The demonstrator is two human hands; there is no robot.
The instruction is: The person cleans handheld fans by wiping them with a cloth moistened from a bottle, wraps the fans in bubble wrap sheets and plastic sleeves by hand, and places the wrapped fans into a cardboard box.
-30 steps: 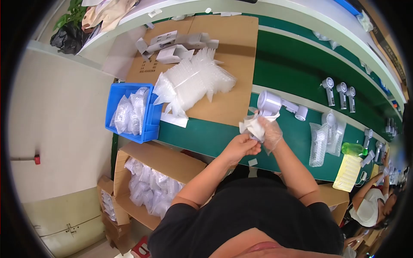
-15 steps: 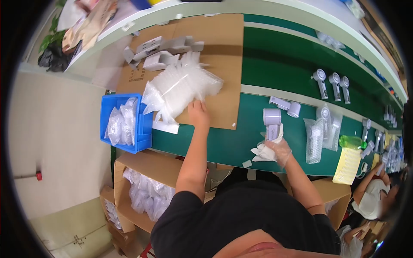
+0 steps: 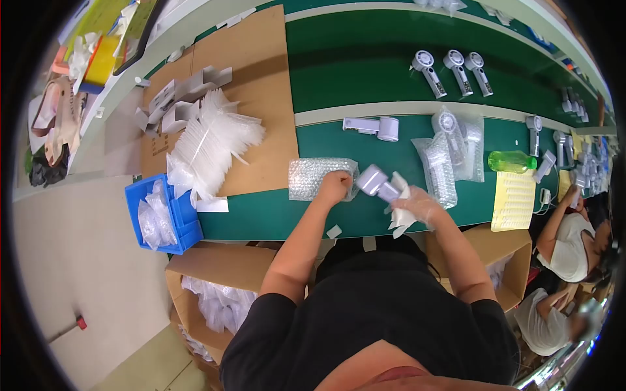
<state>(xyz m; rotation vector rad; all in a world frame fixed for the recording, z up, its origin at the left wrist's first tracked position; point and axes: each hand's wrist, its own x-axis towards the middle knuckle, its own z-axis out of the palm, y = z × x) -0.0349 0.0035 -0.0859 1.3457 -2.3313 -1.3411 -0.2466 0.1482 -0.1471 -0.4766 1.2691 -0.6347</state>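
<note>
A bubble-wrap bag (image 3: pixel 321 177) is seen lying flat on the green bench (image 3: pixel 274 215), just in front of the person. Its right edge is gripped by the left hand (image 3: pixel 334 186), whose fingers are curled onto the bag. A pale lilac handheld fan (image 3: pixel 377 182) is grasped in the right hand (image 3: pixel 417 207), which is covered by a thin clear glove; a white cloth (image 3: pixel 399 218) is held in the same hand, beneath the fan. The fan's round head is pointed toward the bag's gripped edge and lies just beside the left hand; whether the two touch cannot be told.

To the left, a fanned stack of clear bags (image 3: pixel 208 144) is recorded on a brown cardboard sheet (image 3: pixel 261 98), with flat grey carton blanks (image 3: pixel 176 101) behind it. A blue bin (image 3: pixel 176 225) with bagged items hangs at the bench's near left edge, above open cardboard boxes (image 3: pixel 222 274) of bagged goods. Beyond the hands, another fan (image 3: pixel 373 126) lies loose, and two fans already in bubble wrap (image 3: pixel 450 153) rest to the right. A green bottle (image 3: pixel 514 161) and a yellow sheet (image 3: pixel 514 201) are noted further right. Three fans (image 3: pixel 451 70) lie in a row on the far belt. A co-worker's arm (image 3: pixel 557 215) is visible at the right edge.
</note>
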